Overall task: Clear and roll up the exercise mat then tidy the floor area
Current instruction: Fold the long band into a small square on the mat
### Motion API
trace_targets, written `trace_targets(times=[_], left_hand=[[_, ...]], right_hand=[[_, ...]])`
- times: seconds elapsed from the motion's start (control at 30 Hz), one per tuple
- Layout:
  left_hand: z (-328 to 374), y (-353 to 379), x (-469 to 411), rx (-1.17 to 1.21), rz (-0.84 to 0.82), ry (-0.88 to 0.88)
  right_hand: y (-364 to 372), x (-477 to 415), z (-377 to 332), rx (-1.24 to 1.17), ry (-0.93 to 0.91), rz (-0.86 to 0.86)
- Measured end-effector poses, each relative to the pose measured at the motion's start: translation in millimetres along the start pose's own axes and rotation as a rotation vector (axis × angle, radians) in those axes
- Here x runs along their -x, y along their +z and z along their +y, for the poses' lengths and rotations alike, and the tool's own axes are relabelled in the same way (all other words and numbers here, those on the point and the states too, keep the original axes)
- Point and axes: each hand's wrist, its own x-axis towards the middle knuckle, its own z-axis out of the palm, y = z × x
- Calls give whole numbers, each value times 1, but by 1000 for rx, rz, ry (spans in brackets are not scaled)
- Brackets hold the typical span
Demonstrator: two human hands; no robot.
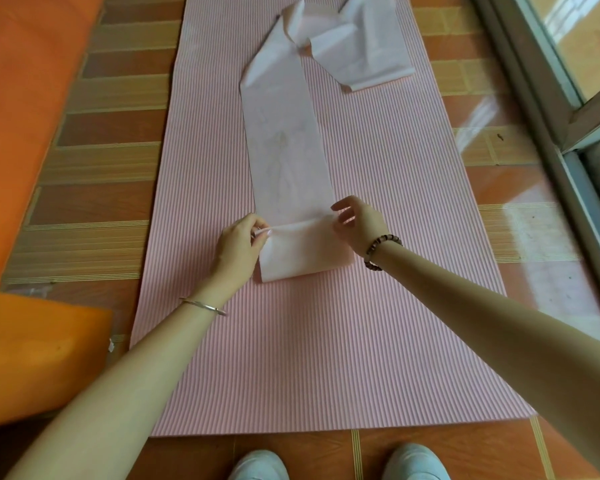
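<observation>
Down on the tiled floor, the pink mat lies flat with a long pale band stretched along it. Both hands pinch the band's folded near end: left hand at one corner, right hand at the other. Orange cushions lie beside the mat.

Nothing to read here: no words, numbers or logos come through anywhere. The only candidate is the long pale band lying down the middle of the mat. It carries some faint printed lines about halfway along, too washed out to tell whether they are lettering or just a drawing.
</observation>
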Motion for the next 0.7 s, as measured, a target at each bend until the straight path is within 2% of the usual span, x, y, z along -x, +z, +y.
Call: trace_targets(times=[0.1, 0.17, 0.27, 0.37, 0.47, 0.7], left_hand=[[-8, 4, -5, 0, -17, 43], [-12, 3, -4, -39, 15, 107], [-15, -3, 12, -92, 93, 247], [-20, -3, 36, -141, 35, 394], [-31, 5, 46, -179, -35, 430], [-16, 3, 40, -169, -32, 427]], right_hand=[[4, 1, 2, -25, -27, 51], [4, 11, 6, -25, -110, 73], [-1, 36, 23, 156, -379, 6], [-4, 52, 41, 376, -595, -84], [0, 53, 47, 353, -609, -90], [-5, 56, 28, 431, -656, -1]])
